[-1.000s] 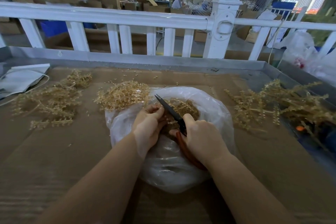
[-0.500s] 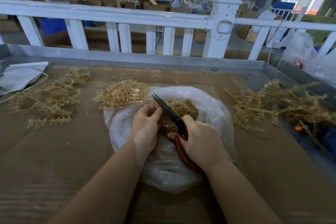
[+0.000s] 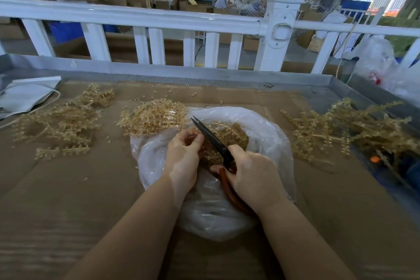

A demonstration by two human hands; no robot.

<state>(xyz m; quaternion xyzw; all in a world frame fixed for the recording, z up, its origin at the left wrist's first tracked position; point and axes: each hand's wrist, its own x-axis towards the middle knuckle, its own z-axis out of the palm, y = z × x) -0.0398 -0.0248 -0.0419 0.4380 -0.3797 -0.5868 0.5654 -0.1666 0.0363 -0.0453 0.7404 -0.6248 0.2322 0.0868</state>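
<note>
My right hand [image 3: 252, 173] grips the red-brown handles of black-bladed scissors [image 3: 210, 135], blades pointing up and left over an open clear plastic bag [image 3: 268, 134]. Small tan plastic pieces [image 3: 234, 135] fill the bag's mouth. My left hand [image 3: 184, 157] pinches a small tan plastic sprig right against the blades; the sprig is mostly hidden by my fingers. Both hands are over the bag, in the middle of a cardboard-covered table [image 3: 68, 200].
Piles of tan plastic sprigs lie at the left [image 3: 56, 125], just behind the bag [image 3: 152, 116] and at the right [image 3: 345, 129]. Folded white material [image 3: 25, 95] sits at far left. A metal table rim [image 3: 204, 74] and a white fence [image 3: 145, 20] stand behind.
Both hands stay over the bag with only small shifts; the scissors keep the same angle and the left fingers work the sprig at the blades.
</note>
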